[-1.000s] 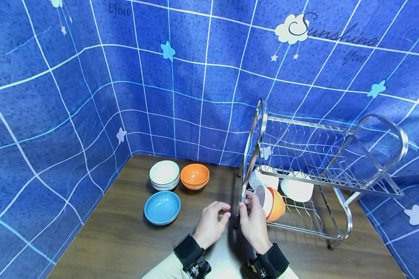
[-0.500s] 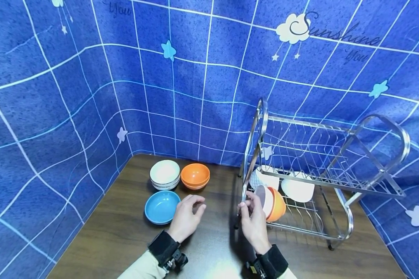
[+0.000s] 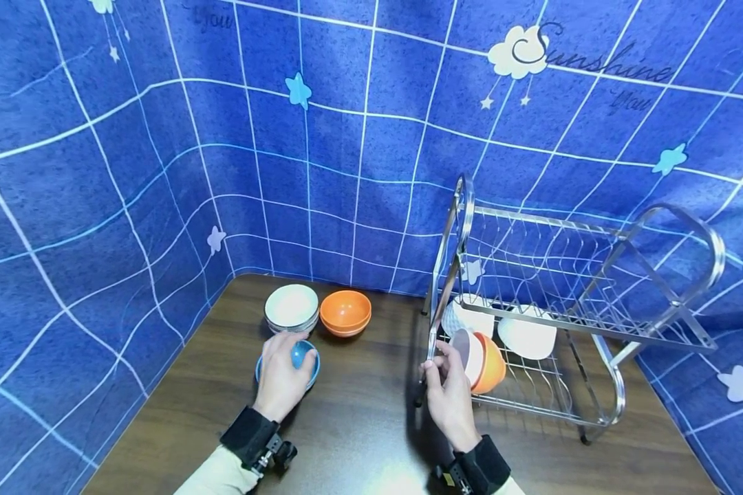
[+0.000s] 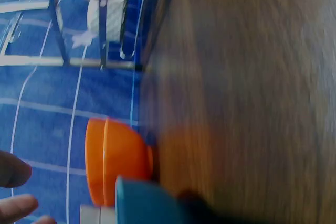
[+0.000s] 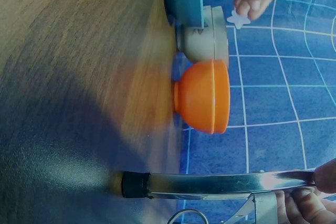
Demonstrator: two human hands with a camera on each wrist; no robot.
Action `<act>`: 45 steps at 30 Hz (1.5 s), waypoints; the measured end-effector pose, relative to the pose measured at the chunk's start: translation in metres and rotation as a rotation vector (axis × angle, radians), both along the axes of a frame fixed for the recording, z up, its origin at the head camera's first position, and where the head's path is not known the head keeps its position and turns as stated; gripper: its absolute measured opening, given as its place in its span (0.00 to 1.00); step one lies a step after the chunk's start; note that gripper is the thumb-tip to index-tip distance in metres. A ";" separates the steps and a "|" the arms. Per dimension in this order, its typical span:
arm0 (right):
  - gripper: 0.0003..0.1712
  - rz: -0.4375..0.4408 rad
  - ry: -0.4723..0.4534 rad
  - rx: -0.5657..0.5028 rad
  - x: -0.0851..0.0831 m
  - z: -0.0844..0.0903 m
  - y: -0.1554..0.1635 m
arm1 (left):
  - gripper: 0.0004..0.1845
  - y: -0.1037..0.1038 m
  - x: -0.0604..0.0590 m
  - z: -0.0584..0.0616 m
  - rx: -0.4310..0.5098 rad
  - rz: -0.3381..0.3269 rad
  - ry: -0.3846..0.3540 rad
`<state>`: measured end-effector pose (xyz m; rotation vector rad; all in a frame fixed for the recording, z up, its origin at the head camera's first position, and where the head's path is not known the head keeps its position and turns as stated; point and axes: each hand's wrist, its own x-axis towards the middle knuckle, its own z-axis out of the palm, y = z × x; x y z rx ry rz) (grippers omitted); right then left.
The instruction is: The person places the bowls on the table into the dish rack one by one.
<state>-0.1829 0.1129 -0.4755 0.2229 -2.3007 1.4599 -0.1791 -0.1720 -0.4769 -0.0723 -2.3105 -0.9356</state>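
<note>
My left hand hovers over the blue bowl on the wooden table, fingers spread and loosely bent. The left wrist view shows the fingertips apart from the blue bowl. My right hand grips the front left post of the metal dish rack. In the right wrist view its fingers curl round the post. Inside the rack's lower tier, a pink-white bowl nested with an orange bowl stands on edge beside that hand.
Behind the blue bowl sit a stack of white bowls and a stack of orange bowls. More white dishes lean in the rack's lower tier. Blue checked cloth walls in the table at the back and left.
My left hand has moved left from beside the right hand, across the table, to above the blue bowl. The right hand has stayed on the rack post.
</note>
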 end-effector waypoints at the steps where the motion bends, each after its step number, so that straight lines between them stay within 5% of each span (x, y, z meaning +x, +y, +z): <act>1: 0.20 -0.001 -0.002 -0.003 0.000 0.000 0.000 | 0.17 -0.005 -0.001 0.000 0.002 0.019 0.001; 8: 0.20 0.009 -0.015 -0.009 0.000 0.000 0.001 | 0.21 -0.036 0.000 -0.003 -0.006 0.126 -0.156; 13: 0.20 0.020 -0.019 -0.020 0.001 0.001 0.000 | 0.24 -0.050 0.002 -0.011 -0.020 0.158 -0.232; 21: 0.20 0.024 -0.027 -0.014 0.001 0.000 0.001 | 0.27 -0.063 0.003 -0.016 0.005 0.194 -0.472; 45: 0.20 0.023 -0.033 -0.016 0.001 0.000 0.002 | 0.15 -0.071 0.003 -0.026 0.099 0.165 -0.613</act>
